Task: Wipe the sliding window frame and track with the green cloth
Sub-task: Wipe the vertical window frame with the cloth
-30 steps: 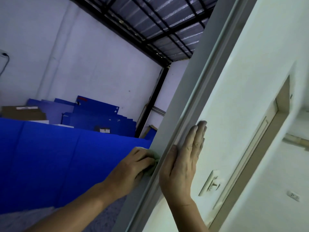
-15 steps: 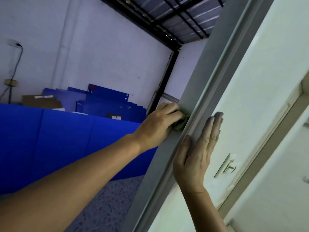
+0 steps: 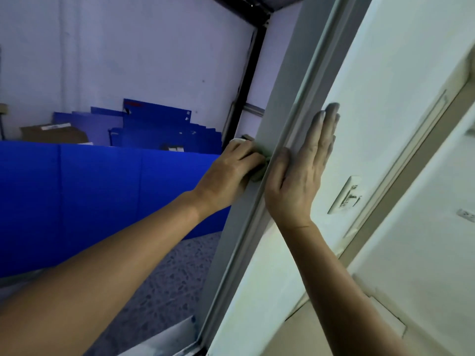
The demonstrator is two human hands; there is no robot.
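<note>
Head view: left hand [image 3: 231, 168] grips the cloth [image 3: 261, 173], bunched against the frame [image 3: 280, 104] about midway up its upright. Right hand [image 3: 300, 173] lies flat, fingers straight, on the wall [image 3: 385, 73] beside the frame's edge. Good wiping likely needs firm, even pressure along the groove, with the flat hand steadying. Blue panels [image 3: 90, 188] stand beyond.

Both forearms are bare to the frame's lower edge, with no sleeve, watch or glove showing; the left hand [image 3: 231, 170] and right hand [image 3: 300, 176] wear no rings.
</note>
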